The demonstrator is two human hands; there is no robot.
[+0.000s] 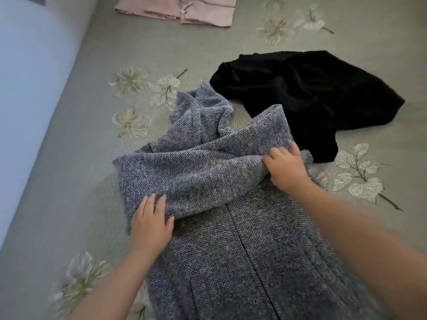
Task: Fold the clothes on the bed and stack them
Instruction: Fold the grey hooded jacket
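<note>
**A:** While the grey knitted garment [231, 204] lay bunched across the middle of the bed [69, 181], running down to its near edge, what did you think could spoil the fold?

**B:** Mostly the bulk. The upper part was heaped in loose ridges, so a fold laid over it would likely have trapped a lump and come out crooked. The knit looked heavy and slack too; I judged that a pull harder on one side would have dragged the body askew along its centre seam.

**A:** Anything nearby at risk?

**B:** The black garment [307, 100] lay crumpled just beside it, towards the bed's right side, and seemed to touch the grey cloth near one hand. A sweep of fabric that way could have caught it. The folded pink garment [178, 10] sat well apart at the far edge, safe enough.

**A:** How were the hands placed?

**B:** Both arms reached forward from the near edge. The left hand [150, 225] sat at the left side of the turned-over layer, fingers curled into its lower edge, the grip holding cloth. The right hand [285, 168] was further out and to the right, knuckles up, fingers bent over a fold of the knit and pinching it.

**A:** Any doubt?

**B:** The thumbs were hidden beneath fabric, so how deep either hold went I could not tell.
</note>
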